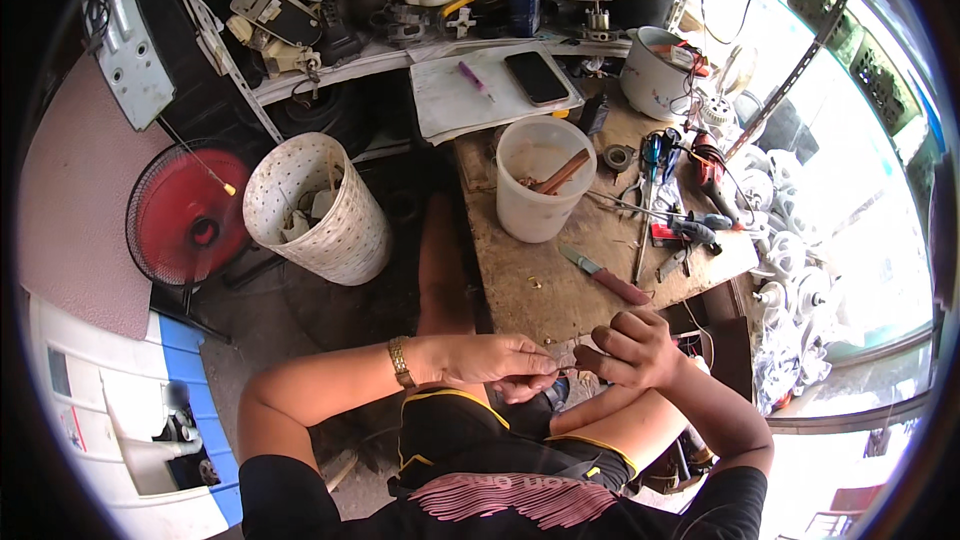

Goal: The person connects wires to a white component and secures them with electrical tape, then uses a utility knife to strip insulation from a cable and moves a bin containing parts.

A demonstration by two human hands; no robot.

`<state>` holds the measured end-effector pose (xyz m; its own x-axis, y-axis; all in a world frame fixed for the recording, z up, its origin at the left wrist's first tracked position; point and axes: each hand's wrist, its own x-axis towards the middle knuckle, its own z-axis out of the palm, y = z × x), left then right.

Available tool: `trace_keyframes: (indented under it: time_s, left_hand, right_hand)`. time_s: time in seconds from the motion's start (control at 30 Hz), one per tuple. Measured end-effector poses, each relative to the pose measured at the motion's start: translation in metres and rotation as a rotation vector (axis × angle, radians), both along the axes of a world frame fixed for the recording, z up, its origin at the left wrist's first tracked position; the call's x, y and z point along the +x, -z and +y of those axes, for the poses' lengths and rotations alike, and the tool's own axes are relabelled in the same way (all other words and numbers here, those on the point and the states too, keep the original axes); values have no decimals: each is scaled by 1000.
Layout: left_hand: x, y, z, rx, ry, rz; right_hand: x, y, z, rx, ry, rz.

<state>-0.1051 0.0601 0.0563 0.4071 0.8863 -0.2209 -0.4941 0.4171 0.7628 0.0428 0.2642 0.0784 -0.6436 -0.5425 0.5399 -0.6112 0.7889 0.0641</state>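
My left hand [497, 358], with a gold watch [400, 362] on its wrist, is closed in a pinch above my lap. A small thin dark piece [567, 369] shows between its fingertips and those of my right hand [637, 348]. The right hand is closed too, with its fingers curled around the other end of the piece. What kind of thing it is cannot be made out. Just beyond the right hand, a knife [620, 286] with a reddish-brown handle lies on the wooden workbench [520, 305]. A small brass-coloured ring [535, 283] lies near it.
On the bench stands a translucent bucket [530, 215] holding brown strips. Pliers, screwdrivers and a red power tool [708, 162] lie to its right. A phone [537, 77] rests on papers behind. At left are a perforated white bin [345, 240] and a red fan [180, 215].
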Motion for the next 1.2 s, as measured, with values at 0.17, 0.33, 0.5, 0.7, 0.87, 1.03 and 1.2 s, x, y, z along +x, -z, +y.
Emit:
trace_keyframes:
  time_s: [0.17,0.33,0.5,0.7,0.87,1.03,1.2]
  left_hand:
    - [8,-12,10,407,-184,671]
    - [-17,-7,15,1306,-648,2220]
    - [-50,2,7,1294,-643,2207]
    - [-155,21,-60,7,-1325,2270]
    - [-210,98,-186,-344,-807,2316]
    - [-148,116,-142,-311,-630,2264]
    - [-58,160,-132,-136,-775,2295]
  right_hand:
    - [0,12,-4,-403,-32,-223]
    - [12,34,-41,-2063,200,-1266]
    - [-19,31,-29,-1433,428,-1181]
    - [-119,-19,25,-381,612,-33]
    - [-147,-22,19,-284,640,18]
    - [-129,12,-35,-822,474,-233]
    - [-149,110,-139,-1164,266,-704]
